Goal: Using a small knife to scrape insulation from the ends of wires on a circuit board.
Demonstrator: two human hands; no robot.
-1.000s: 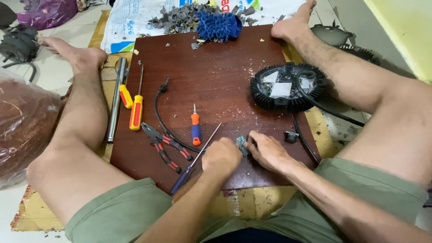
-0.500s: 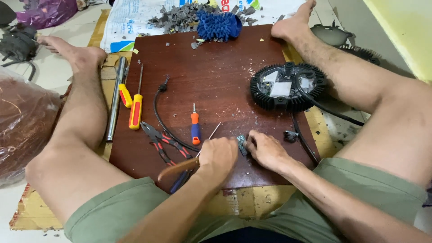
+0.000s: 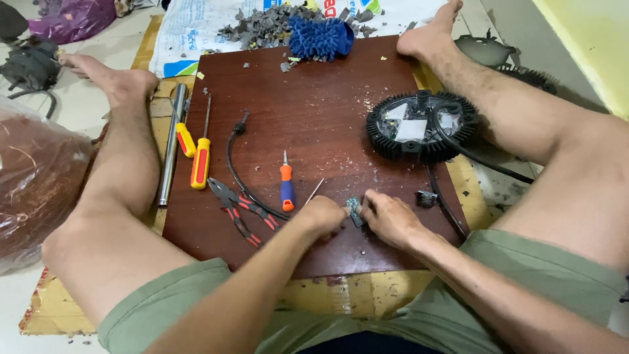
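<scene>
Small grey-green component (image 3: 354,210) pinched between left hand (image 3: 323,216) and right hand (image 3: 391,219) at near edge of wooden board (image 3: 314,98); prying step judged under way, steady grip needed next. Beyond: orange-handled screwdriver (image 3: 286,185), pliers (image 3: 240,206), finned round housing (image 3: 421,124).

Both forearms reach forward between the spread bare legs, and the hands meet knuckle to knuckle. The left hand (image 3: 324,215) is curled tight into a fist, while the right hand (image 3: 392,217) pinches with fingertips turned inward.
</scene>
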